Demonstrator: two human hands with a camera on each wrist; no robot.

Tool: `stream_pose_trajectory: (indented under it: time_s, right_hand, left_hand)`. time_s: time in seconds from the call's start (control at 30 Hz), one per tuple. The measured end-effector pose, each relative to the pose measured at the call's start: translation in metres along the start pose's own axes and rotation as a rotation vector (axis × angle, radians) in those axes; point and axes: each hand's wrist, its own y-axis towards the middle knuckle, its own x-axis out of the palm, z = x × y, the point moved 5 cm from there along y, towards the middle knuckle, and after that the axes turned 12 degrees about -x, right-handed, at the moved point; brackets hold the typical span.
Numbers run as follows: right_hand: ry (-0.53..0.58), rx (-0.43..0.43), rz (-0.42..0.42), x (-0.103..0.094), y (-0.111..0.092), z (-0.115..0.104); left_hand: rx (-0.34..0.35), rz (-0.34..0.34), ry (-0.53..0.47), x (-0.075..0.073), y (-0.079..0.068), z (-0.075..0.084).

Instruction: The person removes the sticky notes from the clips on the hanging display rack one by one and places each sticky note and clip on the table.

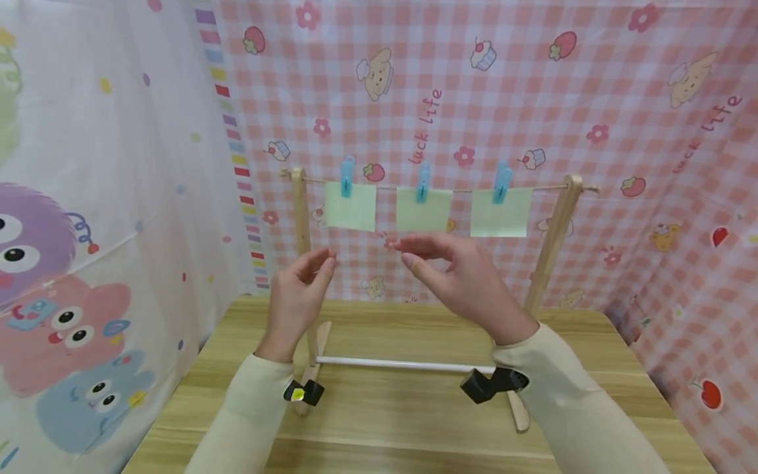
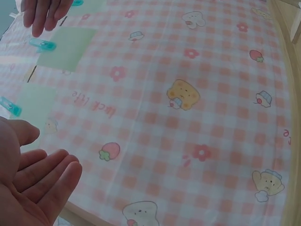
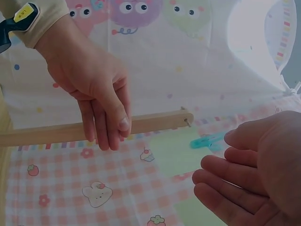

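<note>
Three pale green paper notes hang from a twine line: the left note, the middle note and the right note. Each has a light blue clothespin at its top edge, such as the middle clothespin. My left hand is raised below the left note, fingers loosely bent with nothing in them. Below the middle note, my right hand hovers with relaxed fingers, also holding nothing. In the right wrist view, the left hand hangs in front of a wooden post.
The twine runs between a left wooden post and a right wooden post. A white rod joins them low above the wooden table. Checked cloth covers the back, and a cartoon-printed curtain hangs at left.
</note>
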Motion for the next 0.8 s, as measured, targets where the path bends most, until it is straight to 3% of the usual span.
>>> stream_pose_trajectory:
  time_s: [0.47,0.8]
  right_hand:
    - [-0.034,-0.045,0.022,-0.006,0.029,-0.01]
    - [-0.059,-0.047,0.014,-0.008,0.052,-0.018]
  left_hand:
    - [-0.085,-0.03,-0.098,0.003,0.019,0.014]
    - [-0.078,-0.048,-0.029,0.003,0.028,0.022]
